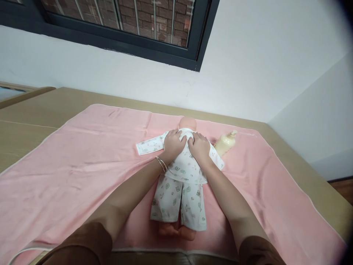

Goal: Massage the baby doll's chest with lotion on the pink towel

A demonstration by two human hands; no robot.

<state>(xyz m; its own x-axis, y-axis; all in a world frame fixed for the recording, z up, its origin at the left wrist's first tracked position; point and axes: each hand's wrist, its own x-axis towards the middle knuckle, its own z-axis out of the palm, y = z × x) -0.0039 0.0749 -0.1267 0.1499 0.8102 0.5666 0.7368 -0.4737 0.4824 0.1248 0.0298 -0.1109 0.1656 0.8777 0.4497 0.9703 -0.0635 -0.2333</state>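
Pink cloth (91, 154) margins run wide beside the doll (185, 172), left hand (174, 144) and right hand (200, 145) unclenched upon it.

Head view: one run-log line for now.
left hand: on shirt; right hand: on shirt; doll: on pink cloth; bottle: beside doll

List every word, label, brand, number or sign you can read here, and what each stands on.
No text can be read anywhere in this view.
Pale yellow bottle: any marking is too small and blurred to read.
Printed white top and trousers: small patterns, no letters that can be made out.
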